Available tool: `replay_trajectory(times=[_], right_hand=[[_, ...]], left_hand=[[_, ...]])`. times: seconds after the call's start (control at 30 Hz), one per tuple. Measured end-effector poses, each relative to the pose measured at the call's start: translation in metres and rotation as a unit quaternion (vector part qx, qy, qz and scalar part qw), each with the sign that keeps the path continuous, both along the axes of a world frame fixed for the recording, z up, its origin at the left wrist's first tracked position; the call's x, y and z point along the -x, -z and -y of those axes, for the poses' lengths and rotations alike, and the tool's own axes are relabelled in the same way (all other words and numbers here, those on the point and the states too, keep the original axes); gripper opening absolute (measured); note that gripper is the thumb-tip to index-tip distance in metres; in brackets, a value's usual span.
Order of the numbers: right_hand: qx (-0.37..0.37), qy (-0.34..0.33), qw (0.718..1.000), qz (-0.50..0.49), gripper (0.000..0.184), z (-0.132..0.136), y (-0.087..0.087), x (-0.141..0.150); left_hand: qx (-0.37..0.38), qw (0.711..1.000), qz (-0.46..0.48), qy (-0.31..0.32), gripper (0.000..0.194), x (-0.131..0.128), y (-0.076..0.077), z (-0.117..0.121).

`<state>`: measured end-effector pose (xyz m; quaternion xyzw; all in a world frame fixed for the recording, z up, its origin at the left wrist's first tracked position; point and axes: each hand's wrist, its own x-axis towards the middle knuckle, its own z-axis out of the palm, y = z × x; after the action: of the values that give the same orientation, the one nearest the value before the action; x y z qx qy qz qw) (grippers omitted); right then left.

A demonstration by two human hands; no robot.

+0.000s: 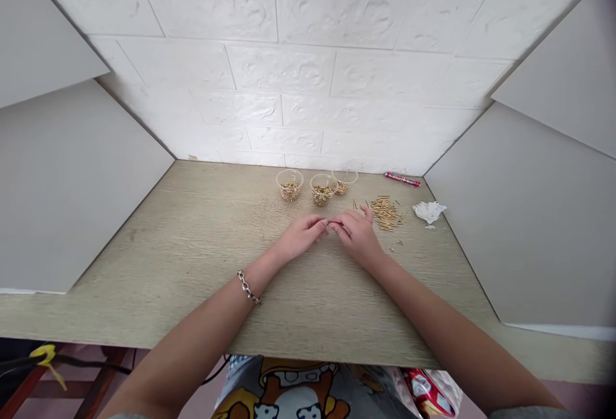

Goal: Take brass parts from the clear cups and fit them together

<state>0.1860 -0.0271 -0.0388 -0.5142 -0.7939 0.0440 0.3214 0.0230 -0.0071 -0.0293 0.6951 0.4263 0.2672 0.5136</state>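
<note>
My left hand point(304, 235) and my right hand point(356, 231) meet fingertip to fingertip over the middle of the table. Both pinch at a thin, small piece between them, too small to name and mostly hidden by the fingers. Just beyond stand a clear plastic cup point(289, 186) on the left, a second clear cup point(323, 192) and a third cup point(345, 178) behind it, each holding small gold-coloured metal pieces. Beside my right hand lies a pile of slim gold metal pins point(385, 215), with a few loose ones around it.
A red pen-like stick point(402, 179) and a crumpled white tissue point(429, 212) lie at the right. Tiny brown specks are scattered left of the cups on the wooden table point(192, 239). Grey panels point(543, 213) stand on both sides, a white brick-patterned wall point(308, 72) behind.
</note>
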Motion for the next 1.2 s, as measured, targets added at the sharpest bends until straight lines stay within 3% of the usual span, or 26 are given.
replay_trajectory(times=[0.17,0.27,0.5,0.6,0.77,0.9,1.07,1.2], right_hand=[[-0.060,-0.012,0.998,0.007,0.019,0.005,0.000,0.005],[-0.070,0.008,0.997,0.038,0.019,0.000,-0.003,-0.005],[-0.087,0.197,0.965,0.150,0.020,-0.025,-0.006,-0.067],[-0.074,0.232,0.954,0.173,0.019,-0.029,-0.002,-0.078],[-0.046,0.253,0.960,0.115,0.028,-0.033,-0.001,-0.075],[-0.047,0.283,0.957,0.029,0.036,-0.037,-0.013,-0.072],[-0.087,0.200,0.976,-0.013,0.029,-0.043,-0.056,-0.038],[-0.096,0.042,0.993,0.057,0.016,-0.060,-0.094,0.017]], left_hand=[[0.063,0.996,0.052,0.037,0.040,0.005,-0.006,-0.001],[0.087,0.994,0.057,0.021,0.041,0.006,-0.005,-0.003],[0.060,0.998,0.013,0.006,0.039,0.003,0.005,-0.003],[0.041,0.999,0.001,0.015,0.037,0.003,0.005,-0.002],[0.027,0.999,-0.014,0.016,0.036,0.004,0.003,-0.001],[0.024,0.999,-0.023,0.017,0.035,0.004,0.002,0.000],[0.012,0.999,-0.036,0.020,0.034,0.003,0.000,0.000],[-0.010,0.998,-0.059,0.026,0.033,0.003,-0.002,0.000]])
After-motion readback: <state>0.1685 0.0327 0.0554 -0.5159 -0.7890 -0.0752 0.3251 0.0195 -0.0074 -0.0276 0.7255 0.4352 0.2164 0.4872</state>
